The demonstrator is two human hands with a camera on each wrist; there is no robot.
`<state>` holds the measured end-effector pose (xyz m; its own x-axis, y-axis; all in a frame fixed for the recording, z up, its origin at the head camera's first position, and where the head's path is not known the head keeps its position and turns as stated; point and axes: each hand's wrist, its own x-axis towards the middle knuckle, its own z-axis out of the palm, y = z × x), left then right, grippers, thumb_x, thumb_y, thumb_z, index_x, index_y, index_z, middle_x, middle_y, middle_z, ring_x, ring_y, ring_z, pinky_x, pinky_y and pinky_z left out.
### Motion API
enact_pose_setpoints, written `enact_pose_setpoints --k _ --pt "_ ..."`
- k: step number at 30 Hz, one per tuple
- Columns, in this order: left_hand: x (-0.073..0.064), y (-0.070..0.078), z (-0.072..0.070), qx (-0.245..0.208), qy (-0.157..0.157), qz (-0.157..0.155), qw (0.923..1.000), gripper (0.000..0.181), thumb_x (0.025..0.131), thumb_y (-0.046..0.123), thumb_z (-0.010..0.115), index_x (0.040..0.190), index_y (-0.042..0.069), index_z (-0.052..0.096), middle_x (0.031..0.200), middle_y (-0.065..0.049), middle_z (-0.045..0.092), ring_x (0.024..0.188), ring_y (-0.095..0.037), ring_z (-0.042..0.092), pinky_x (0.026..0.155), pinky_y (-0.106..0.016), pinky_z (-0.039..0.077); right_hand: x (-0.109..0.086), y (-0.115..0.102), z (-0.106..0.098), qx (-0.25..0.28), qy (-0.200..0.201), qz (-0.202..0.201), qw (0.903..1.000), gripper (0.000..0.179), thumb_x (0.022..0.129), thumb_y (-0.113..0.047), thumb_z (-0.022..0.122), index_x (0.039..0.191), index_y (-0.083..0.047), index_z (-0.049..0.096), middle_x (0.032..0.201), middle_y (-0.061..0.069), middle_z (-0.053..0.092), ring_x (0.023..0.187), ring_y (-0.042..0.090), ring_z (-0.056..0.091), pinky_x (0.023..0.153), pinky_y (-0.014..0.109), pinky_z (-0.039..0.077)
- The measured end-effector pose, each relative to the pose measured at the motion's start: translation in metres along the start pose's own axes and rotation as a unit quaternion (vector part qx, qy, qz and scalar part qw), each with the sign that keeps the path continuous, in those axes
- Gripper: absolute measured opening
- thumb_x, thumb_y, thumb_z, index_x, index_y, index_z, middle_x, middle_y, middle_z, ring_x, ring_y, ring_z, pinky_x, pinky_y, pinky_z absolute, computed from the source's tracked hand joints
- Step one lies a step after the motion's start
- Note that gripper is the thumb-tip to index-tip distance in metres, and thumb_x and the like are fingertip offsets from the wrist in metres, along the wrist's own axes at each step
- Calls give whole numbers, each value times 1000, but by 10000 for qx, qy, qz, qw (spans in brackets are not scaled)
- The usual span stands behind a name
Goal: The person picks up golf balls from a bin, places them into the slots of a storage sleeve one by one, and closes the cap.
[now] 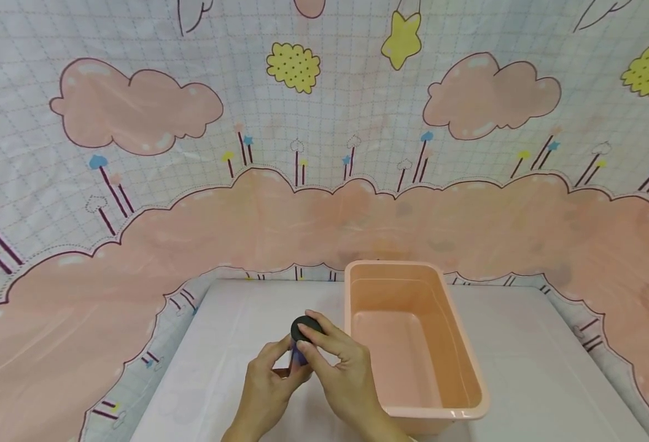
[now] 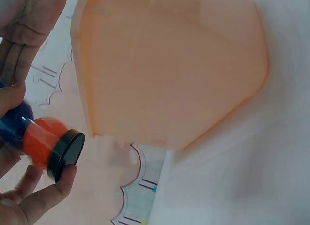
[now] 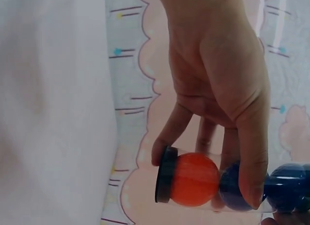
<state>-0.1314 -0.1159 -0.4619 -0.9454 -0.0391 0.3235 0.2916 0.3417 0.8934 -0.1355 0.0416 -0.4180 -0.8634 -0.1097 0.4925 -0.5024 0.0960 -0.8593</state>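
A clear tube (image 3: 213, 157) holds a red-orange ball (image 3: 196, 179) and several dark blue balls (image 3: 288, 186). In the head view it stands above the table, its black lid (image 1: 302, 325) uppermost. My left hand (image 1: 269, 377) grips the tube from the left with bent fingers. From the right, my right hand (image 1: 349, 371) pinches the lid, thumb and fingertips at its rim and top. Another black lid (image 2: 70, 155) closes the end beside the red-orange ball in the left wrist view, and a fingertip touches it. The hands hide much of the tube in the head view.
To the right of the hands stands a peach plastic tub (image 1: 468, 344), its near left side partly behind my right hand. It rests on a white table (image 1: 219, 331). A curtain (image 1: 324, 227) printed with clouds and stars hangs behind and around the sides.
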Motion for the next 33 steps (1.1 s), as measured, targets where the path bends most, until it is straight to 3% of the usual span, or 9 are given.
enact_pose_setpoints --k 7,12,17,21,23,26,30,33 --pt "-3 -21 -11 240 232 -142 9993 59 82 14 87 137 21 68 112 3 73 107 -11 65 79 -26 63 -5 8 19 -154 -361 173 9991 36 98 -28 72 131 -15 72 153 -10 55 137 23 58 110 25 47" --pt "-7 -31 -20 282 258 -384 9985 56 82 18 87 135 21 69 114 -4 74 113 -23 68 81 -26 63 -11 12 31 -625 -874 -42 9942 46 102 -32 67 142 -10 63 158 1 45 141 30 54 111 32 49" --pt "-7 -39 -28 155 163 -819 9964 57 81 25 88 134 16 69 130 -20 68 100 -26 76 75 -23 62 -16 18 42 -1084 -1217 -114 9866 52 105 -35 60 150 -9 54 158 8 38 141 33 51 109 39 53" --pt "-5 -48 -31 171 4 -1068 9941 54 81 26 89 131 18 70 130 -20 69 92 -22 78 74 -24 63 -17 25 48 -1393 -1241 -100 9824 52 105 -32 61 151 -10 53 154 11 40 135 28 49 104 38 54" --pt "-3 -53 -31 259 -63 -1136 9932 53 81 27 89 130 19 71 126 -17 71 95 -24 78 75 -28 64 -17 30 50 -1482 -1285 -14 9806 52 104 -32 62 151 -10 53 153 12 41 132 26 48 102 37 53" --pt "-2 -61 -31 503 -129 -1150 9920 54 82 29 88 131 17 70 122 -13 74 112 -34 72 90 -45 62 -17 37 52 -1502 -1487 255 9771 55 105 -34 59 154 -12 49 155 12 38 133 27 47 101 38 52" --pt "-1 -72 -30 711 -207 -1227 9897 56 82 34 88 132 15 69 119 -7 76 126 -43 64 103 -69 48 -18 47 53 -1380 -1726 632 9732 60 105 -36 58 159 -17 40 161 8 34 136 27 48 103 42 51" --pt "1 -78 -30 716 -217 -1341 9881 60 81 35 88 134 14 68 122 -8 76 126 -42 64 106 -74 42 -18 55 54 -1231 -1744 764 9740 63 105 -33 59 162 -20 35 162 6 34 136 26 50 105 44 51"
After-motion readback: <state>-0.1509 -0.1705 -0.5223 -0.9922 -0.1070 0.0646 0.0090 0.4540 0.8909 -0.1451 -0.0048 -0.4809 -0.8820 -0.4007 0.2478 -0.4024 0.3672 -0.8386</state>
